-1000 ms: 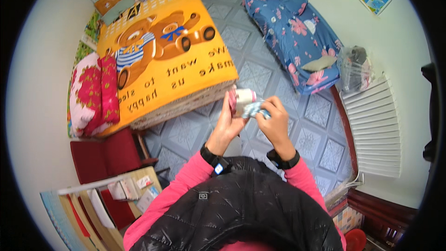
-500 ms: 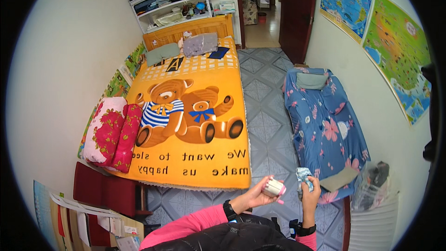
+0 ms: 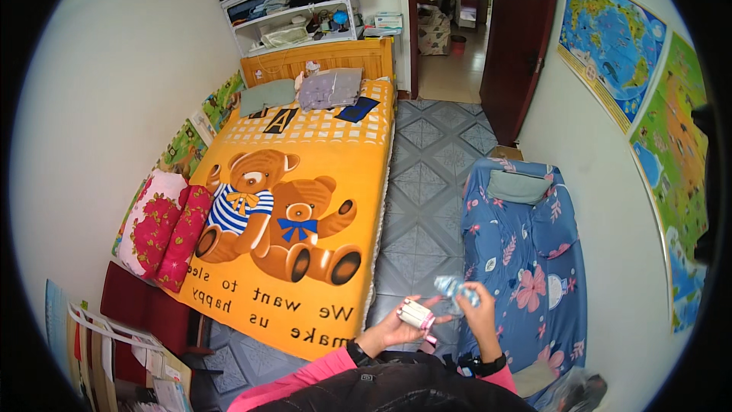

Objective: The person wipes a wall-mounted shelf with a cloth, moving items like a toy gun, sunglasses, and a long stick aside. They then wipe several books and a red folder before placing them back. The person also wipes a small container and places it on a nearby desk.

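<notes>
My left hand [image 3: 386, 331] is closed around a small white-and-pink rounded object [image 3: 415, 314], which has a short pink piece hanging at its lower end. Its exact kind is too small to make out. To the right, my right hand [image 3: 480, 314] pinches a crumpled blue-and-white patterned cloth [image 3: 451, 288] between its fingers. The cloth is held up just above and to the right of the white-and-pink object, apart from it. Both hands are in the air in front of my body, over the tiled floor [image 3: 415, 206].
A bed with an orange bear-print cover [image 3: 305, 305] is on the left, with a rolled red floral quilt [image 3: 179, 240]. On the right stands a blue floral-covered sofa [image 3: 488, 244]. A dark red chair [image 3: 126, 305] is at lower left; a dark door [image 3: 518, 46] stands open ahead.
Both hands have moved left, and the right hand has brought the cloth closer to the white-and-pink object. The view has shifted, so the bed and sofa sit lower.
</notes>
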Tool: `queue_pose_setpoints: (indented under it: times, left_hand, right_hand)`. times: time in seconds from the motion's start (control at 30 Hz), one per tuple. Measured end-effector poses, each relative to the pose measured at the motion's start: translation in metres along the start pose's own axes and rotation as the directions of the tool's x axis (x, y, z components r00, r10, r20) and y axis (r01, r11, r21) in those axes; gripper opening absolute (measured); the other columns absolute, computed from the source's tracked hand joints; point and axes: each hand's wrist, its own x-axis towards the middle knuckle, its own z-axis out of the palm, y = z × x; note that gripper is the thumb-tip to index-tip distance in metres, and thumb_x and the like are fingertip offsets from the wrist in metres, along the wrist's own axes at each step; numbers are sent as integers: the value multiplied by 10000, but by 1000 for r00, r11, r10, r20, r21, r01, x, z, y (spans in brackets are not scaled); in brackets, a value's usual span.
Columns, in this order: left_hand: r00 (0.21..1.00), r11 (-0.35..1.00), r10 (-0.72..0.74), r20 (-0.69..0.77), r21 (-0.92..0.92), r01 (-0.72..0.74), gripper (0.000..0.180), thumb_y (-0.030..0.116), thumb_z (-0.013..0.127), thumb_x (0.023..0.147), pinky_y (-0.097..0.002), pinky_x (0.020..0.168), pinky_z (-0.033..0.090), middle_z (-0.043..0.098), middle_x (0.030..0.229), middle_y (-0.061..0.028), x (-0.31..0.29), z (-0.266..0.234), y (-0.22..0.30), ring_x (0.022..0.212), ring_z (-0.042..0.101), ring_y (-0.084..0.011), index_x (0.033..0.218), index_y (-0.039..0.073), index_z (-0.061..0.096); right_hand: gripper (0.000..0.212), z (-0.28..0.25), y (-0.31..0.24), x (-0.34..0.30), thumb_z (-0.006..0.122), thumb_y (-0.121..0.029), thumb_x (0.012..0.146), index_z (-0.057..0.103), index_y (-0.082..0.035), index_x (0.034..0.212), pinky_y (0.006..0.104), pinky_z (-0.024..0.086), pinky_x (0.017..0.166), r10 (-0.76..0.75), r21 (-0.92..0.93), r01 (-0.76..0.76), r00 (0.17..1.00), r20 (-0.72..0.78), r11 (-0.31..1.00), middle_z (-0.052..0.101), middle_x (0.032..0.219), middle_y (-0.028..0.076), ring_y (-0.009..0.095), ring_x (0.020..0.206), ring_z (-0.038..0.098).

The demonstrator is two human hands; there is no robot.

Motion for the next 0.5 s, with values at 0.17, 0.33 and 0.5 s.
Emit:
queue_pose_setpoints:
  times: [0.17,0.33,0.5]
  left_hand:
    - [980,970,172,-104,192,-149,445,393,522,922,-459,817,542,442,1350,-275,77,41,51,876,664,-253,1284,137,488]
    - [943,944,289,-162,212,-253,412,400,531,905,-410,714,580,672,936,-136,134,44,129,821,675,-266,1056,24,608]
    - [954,944,287,-81,195,-267,481,413,522,886,-368,613,602,668,937,-166,195,68,230,801,676,-293,1063,-27,601]
  right_hand:
    - [204,-23,12,120,670,-98,832,615,-5,1006,274,461,778,-59,117,29,964,260,993,634,908,36,104,869,561]
    - [188,-7,43,218,659,-161,835,650,2,929,332,478,728,71,-91,-21,803,592,996,642,911,153,272,822,631]
    - [220,0,61,339,658,-164,840,650,12,972,358,476,722,-141,-48,196,836,530,979,638,904,167,328,829,620]
